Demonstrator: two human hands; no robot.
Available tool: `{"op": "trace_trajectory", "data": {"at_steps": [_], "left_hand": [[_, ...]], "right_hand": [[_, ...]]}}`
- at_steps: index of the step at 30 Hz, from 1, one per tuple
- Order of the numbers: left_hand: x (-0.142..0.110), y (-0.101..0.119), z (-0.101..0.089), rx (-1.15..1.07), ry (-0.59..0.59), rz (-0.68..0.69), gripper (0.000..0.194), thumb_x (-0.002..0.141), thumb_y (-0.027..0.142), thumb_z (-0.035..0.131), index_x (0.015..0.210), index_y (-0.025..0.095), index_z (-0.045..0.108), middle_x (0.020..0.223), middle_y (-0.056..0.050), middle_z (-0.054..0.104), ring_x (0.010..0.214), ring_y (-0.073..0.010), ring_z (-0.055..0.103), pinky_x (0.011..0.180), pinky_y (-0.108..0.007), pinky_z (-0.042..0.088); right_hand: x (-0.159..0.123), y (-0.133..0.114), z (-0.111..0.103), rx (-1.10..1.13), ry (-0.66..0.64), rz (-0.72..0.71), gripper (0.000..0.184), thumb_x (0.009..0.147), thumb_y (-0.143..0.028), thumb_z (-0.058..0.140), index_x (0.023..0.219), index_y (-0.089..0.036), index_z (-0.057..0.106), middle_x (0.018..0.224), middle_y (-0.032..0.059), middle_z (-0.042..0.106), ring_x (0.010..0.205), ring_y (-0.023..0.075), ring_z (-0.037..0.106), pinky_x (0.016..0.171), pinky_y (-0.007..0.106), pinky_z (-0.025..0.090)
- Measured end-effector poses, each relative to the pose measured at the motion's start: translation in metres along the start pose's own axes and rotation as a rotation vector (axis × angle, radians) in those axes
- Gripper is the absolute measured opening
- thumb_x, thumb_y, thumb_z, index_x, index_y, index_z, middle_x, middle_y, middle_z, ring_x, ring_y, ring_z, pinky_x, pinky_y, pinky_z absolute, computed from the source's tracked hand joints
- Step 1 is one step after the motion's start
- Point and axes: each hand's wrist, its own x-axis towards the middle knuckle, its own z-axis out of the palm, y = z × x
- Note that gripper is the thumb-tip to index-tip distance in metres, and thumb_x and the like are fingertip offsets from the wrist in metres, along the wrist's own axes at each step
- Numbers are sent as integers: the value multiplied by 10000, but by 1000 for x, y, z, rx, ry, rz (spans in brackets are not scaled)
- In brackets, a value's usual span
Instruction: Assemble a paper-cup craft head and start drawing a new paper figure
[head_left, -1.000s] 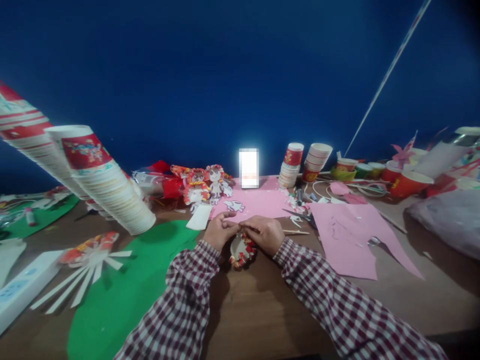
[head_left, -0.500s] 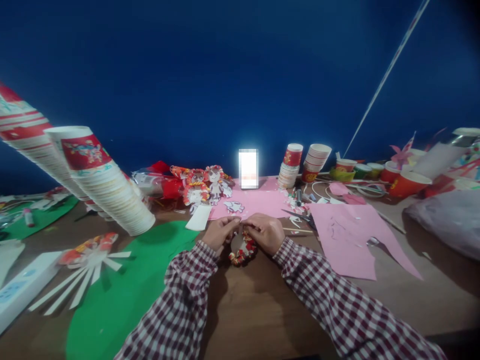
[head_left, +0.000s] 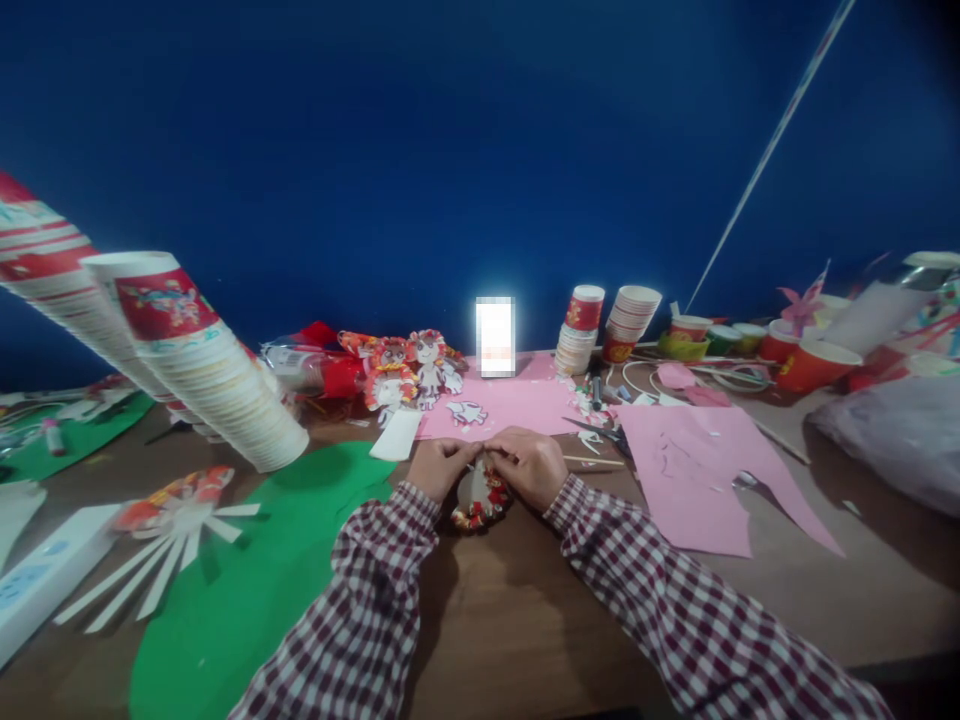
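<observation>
Showing between the hands (head_left: 442, 466) (head_left: 532, 465): frilled disc (head_left: 474, 490)

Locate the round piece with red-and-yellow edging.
In the head view, the round piece is below centre, between and slightly below the left hand and right hand, right of the green sheet.

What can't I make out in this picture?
- Head view: where the left hand and right hand pinch the craft; the hands cover it.
- Head view: the bright screen, masked by pixel blocks.
- Head view: the power strip's full length, cut off by the left edge.
- Head view: the bag's far side, cut off by the right edge.
</observation>
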Motion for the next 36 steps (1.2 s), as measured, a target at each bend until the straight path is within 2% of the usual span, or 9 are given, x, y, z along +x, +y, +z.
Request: {"op": "trace_trajectory", "data": {"at_steps": [5,10,15,18,20,25,30,33,36], "left_hand": [[-1,3,-1,-54,-14,-2,424,605,499,615,684,86,667,535,-27,599,467,-94,456,434,-199,326],[-2,2,-1,-106,-11,-18,389,581,457,657,709,90,680,601,-53,650,517,-121,525,475,-215,387],[1,-4,-1,-201,-51,-31,360,583,400,681,776,97,676,708,-73,678,609,-145,584,594,-253,448],[3,-6,0,-253,-81,-15,355,586,372,691,802,91,660,769,-86,679,687,-160,604,665,-270,459],[3,-6,0,-264,-67,-11,375,580,360,701,834,92,635,749,-77,675,675,-149,603,650,-258,458],[2,-3,-1,-337,-49,-58,559,542,323,735,1003,126,489,641,-2,638,582,-112,586,584,-229,444],[-1,3,0,-391,-75,-60,585,543,309,738,1020,115,461,627,16,609,538,-78,545,535,-186,406],[-3,9,2,-381,-81,-105,562,557,349,721,1012,105,499,507,64,522,383,-24,389,392,-145,269],[-4,13,3,-326,-63,-127,465,613,435,654,920,94,579,407,91,400,332,-12,244,347,-162,153]], "right_hand": [[0,1,1,-23,-38,24,168,803,-173,499,875,-223,642,854,-3,652,809,116,573,718,207,411],[0,3,1,-62,-59,56,169,812,-220,502,895,-224,649,865,4,662,797,119,583,702,209,415],[-1,4,2,-44,-61,47,182,818,-227,498,920,-225,648,876,10,663,808,122,586,712,214,420],[0,3,2,-31,-51,40,190,816,-217,497,935,-226,645,878,11,664,805,121,588,721,214,423],[1,2,1,-32,-47,39,189,812,-215,500,937,-228,641,876,10,664,802,121,588,724,215,422],[0,2,2,-59,-54,57,163,806,-226,511,917,-232,629,861,-5,663,799,124,582,705,215,412],[-1,4,3,-73,-73,35,153,812,-217,505,881,-234,640,860,-7,660,795,124,576,703,221,401],[0,3,1,-84,-50,36,151,805,-201,508,874,-226,640,840,2,656,792,132,569,706,230,396],[0,1,-1,-91,-41,34,164,812,-199,493,882,-224,639,830,10,651,789,133,562,711,232,392]]}}
